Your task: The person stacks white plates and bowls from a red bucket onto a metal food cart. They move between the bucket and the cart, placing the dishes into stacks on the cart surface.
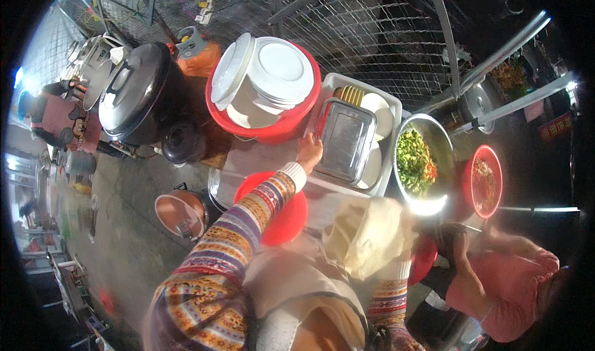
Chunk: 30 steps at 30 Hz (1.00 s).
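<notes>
My left hand [310, 153] is at the left rim of a white plastic bin [393, 104]. Its fingers are beside a rectangular clear-topped or metal tray [349, 139], and whether they grip the tray or the rim cannot be made out. White plates [377, 114] and a row of yellowish-edged dishes [349, 95] lie in the bin around the tray. A crumpled cream bag [365, 234] stands before my body. Its right side and blur hide my right hand, with only the knitted cuff [398, 270] plain below it. Under my left forearm is a red basin [290, 218].
A red tub [262, 132] holds stacked white plates [281, 69]. Left are a large lidded pot [135, 95] and a gas cylinder [197, 53]. Right are a steel bowl of chopped greens [413, 162], a red bowl [483, 181] and a person in pink [497, 281].
</notes>
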Tool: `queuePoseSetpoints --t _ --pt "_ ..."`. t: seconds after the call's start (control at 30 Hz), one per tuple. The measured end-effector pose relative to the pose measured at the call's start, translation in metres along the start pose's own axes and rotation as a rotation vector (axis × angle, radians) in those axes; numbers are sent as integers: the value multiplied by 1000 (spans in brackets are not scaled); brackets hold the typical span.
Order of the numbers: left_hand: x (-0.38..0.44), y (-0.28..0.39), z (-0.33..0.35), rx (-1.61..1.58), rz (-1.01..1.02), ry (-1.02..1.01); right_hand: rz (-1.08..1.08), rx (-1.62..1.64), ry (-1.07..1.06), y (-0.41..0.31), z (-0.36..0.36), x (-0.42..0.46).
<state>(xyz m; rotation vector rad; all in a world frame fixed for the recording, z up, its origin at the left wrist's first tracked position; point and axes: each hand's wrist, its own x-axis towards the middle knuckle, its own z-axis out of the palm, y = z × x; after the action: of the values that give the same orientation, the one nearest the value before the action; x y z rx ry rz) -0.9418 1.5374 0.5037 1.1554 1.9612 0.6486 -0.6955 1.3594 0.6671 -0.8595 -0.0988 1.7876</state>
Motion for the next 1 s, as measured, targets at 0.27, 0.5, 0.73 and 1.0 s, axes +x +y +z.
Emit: queuePoseSetpoints --t 0.27,0.5,0.73,1.0 --pt "16 -35 9 11 87 56 -185 134 -196 -27 18 27" --pt "20 -43 -6 -457 -9 -107 -1075 -539 -112 -42 80 104" --pt "-41 0 -72 -678 -2 -283 -760 -2180 -6 27 43 175" --pt "-105 9 -199 -135 743 233 -770 -2047 -176 1 42 177"
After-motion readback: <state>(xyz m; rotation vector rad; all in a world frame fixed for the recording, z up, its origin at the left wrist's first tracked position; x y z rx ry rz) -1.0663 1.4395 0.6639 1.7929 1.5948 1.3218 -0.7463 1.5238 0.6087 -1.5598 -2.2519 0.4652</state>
